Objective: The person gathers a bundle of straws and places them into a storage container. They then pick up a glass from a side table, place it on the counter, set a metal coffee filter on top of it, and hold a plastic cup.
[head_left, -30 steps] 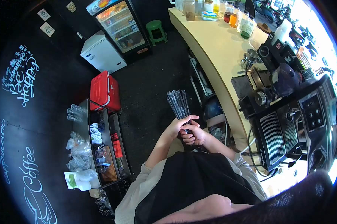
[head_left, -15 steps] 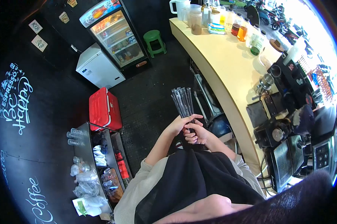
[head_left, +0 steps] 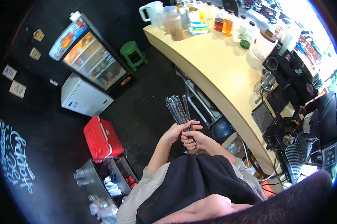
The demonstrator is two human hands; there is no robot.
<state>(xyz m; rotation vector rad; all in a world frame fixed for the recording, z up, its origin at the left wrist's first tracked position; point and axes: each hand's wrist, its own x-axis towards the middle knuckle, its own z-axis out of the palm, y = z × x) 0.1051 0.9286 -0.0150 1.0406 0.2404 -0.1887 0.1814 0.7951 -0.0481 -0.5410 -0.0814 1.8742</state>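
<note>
In front of my body both hands are around a bundle of black straws in clear wrappers [head_left: 178, 108]. The wrapped tops fan out away from me, and one or two stand a little apart on the right. My left hand [head_left: 178, 130] closes around the bundle from the left, with some of its fingers reaching across. My right hand [head_left: 195, 139] grips the lower ends, fingers curled in. The hands touch or nearly touch, and parts of the straws are hidden behind the fingers.
A curved counter [head_left: 213, 71] on the right carries bottles, pitchers and an espresso machine [head_left: 295, 156]. To the left are a red cooler box [head_left: 103, 138], a shelf unit [head_left: 101, 179], a white chest freezer [head_left: 82, 97], a glass-door fridge [head_left: 95, 61] and a green stool [head_left: 133, 55].
My view has turned and shifted, so the fridge, cooler and shelf sit lower and further left. One or two straws now stand apart from the bundle on the right. Both hands still hold it.
</note>
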